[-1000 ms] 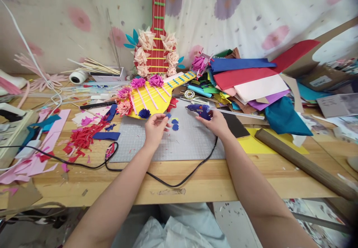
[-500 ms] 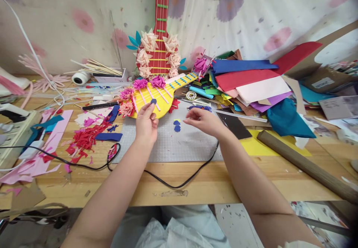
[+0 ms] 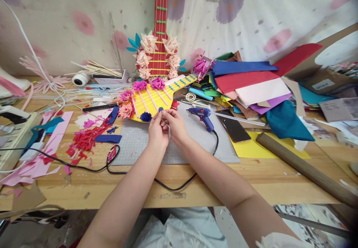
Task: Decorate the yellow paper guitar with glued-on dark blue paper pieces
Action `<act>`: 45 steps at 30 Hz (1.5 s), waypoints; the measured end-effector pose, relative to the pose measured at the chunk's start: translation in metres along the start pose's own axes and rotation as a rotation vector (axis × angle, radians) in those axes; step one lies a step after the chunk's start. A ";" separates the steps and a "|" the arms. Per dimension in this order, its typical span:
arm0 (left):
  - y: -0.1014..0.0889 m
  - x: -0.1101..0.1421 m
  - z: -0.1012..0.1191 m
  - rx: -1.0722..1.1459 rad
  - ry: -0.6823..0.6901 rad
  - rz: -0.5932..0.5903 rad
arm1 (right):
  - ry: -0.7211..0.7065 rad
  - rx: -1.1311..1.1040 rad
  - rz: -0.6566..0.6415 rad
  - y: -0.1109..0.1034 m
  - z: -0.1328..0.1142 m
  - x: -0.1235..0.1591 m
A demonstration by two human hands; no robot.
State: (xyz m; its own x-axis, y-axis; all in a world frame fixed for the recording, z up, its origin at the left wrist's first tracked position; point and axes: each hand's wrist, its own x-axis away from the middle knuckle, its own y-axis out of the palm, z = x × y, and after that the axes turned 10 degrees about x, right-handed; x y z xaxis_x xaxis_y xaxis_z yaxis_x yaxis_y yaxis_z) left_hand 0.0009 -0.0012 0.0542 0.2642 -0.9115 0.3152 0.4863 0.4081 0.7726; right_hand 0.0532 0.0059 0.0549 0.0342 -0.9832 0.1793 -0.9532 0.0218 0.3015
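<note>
“Left hand?”

“Curled nearly closed, thumb and finger pinching a small blue piece.”

“And right hand?”

“Brought right up against the left, fingers bent inward, fingertips at the same blue piece. Cannot tell whether gripping it too.”

“Underneath?”

“Wooden workbench, wide and cluttered, with a grey gridded cutting mat on top, directly below both hands.”

“Towards the back?”

“Red toy guitar, standing upright, with peach flowers down both sides of the body. Then, lying slanted in front of it, a yellow toy guitar, near edge over the mat.”

“Off to the right?”

“Blue glue gun, lying on the mat, with a clear stick out of the back and a black cord from the handle. Beside it, a dark phone, partly over a yellow sheet.”

“Anything smaller?”

“Dark blue flower on the yellow toy guitar's near edge, just left of the fingers.”

“Smallest?”

“Back to that blue piece: just above the fingertips, by the yellow toy guitar's near edge. Cannot tell whether touching it.”
</note>
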 end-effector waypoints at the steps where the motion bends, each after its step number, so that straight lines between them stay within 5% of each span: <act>1: -0.001 -0.001 0.000 -0.009 0.011 -0.002 | 0.009 -0.002 0.005 0.002 0.001 0.000; 6: -0.001 0.003 0.001 0.000 -0.024 -0.003 | 0.015 0.002 0.018 0.004 0.004 -0.006; 11: -0.005 0.012 0.008 -0.194 -0.011 -0.032 | -0.172 0.123 0.049 -0.007 0.002 -0.019; 13: -0.009 0.012 0.018 -0.388 0.146 -0.094 | -0.219 0.257 0.004 -0.016 -0.001 -0.025; 18: -0.020 -0.005 0.050 -1.177 0.828 -0.224 | -0.339 0.761 -0.151 -0.038 -0.012 -0.036; 23: -0.023 -0.023 0.053 -1.615 0.949 -0.201 | -0.476 1.105 -0.223 -0.035 -0.023 -0.039; 33: -0.042 -0.042 0.070 -1.468 0.929 -0.224 | -0.530 1.387 -0.460 -0.002 -0.029 -0.046; 45: -0.047 -0.038 0.072 -1.470 0.895 -0.224 | -0.525 1.627 -0.547 0.017 -0.039 -0.055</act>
State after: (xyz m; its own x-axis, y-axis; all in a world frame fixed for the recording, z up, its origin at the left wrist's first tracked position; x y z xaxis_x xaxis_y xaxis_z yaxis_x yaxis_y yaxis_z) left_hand -0.0922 0.0104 0.0453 0.1856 -0.8517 -0.4901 0.7308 0.4531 -0.5106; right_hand 0.0470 0.0670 0.0862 0.6345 -0.7729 0.0023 -0.1870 -0.1564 -0.9698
